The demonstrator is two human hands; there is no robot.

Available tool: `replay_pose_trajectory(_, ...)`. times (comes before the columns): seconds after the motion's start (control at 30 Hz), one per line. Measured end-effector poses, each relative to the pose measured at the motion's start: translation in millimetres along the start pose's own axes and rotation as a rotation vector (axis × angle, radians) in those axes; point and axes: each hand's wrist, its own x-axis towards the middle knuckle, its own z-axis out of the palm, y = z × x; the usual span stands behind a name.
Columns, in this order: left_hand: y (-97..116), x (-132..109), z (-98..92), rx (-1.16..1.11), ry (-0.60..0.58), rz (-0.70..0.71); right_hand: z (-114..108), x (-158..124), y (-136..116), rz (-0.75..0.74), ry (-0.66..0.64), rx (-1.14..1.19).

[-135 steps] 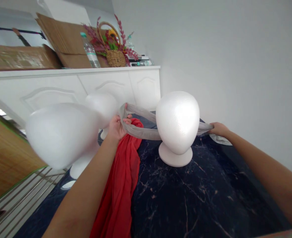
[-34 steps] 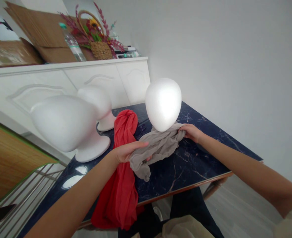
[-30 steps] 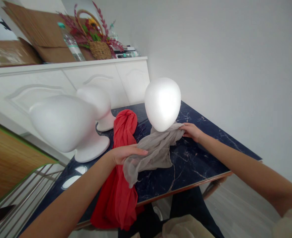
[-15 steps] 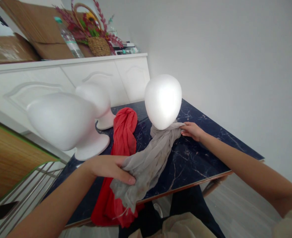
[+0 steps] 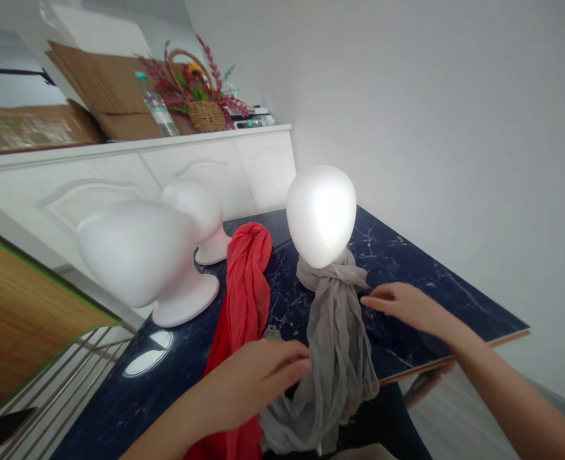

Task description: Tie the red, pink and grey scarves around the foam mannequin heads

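Note:
A grey scarf (image 5: 335,326) is wrapped and knotted around the neck of a white mannequin head (image 5: 321,214), its tails hanging toward me over the table's front edge. At the scarf's left side is my left hand (image 5: 270,377), fingers loosely extended, their tips at the cloth. My right hand (image 5: 404,306) hovers to the right of the knot, its thumb and fingers apart, holding nothing. Left of the grey scarf lies a red scarf (image 5: 248,275), twisted lengthwise and partly hidden behind my left forearm.
Two more white mannequin heads (image 5: 136,246) stand on the left of the dark marble-patterned table (image 5: 407,268). Behind is a white cabinet (image 5: 177,172) bearing cardboard boxes (image 5: 105,86), a plastic bottle (image 5: 160,112) and a flower basket (image 5: 206,116). A wooden panel (image 5: 18,306) is at far left.
The scarf's end has left my right hand, which moved slightly right and down. The grey tails now hang straight down instead of stretching left, and my left hand has moved right and lower.

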Motion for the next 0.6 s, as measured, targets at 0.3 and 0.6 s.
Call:
replay_pose_trajectory(0.3, -25, 97, -7.1, 0.371, 0.314, -0.189, 83, 6, -75, 0.052, 0.287, -0.464)
replay_pose_trajectory(0.6, -26, 143, 2.5, -0.269, 0.195, -0.205, 62, 0, -45, -0.071, 0.012, 0.877)
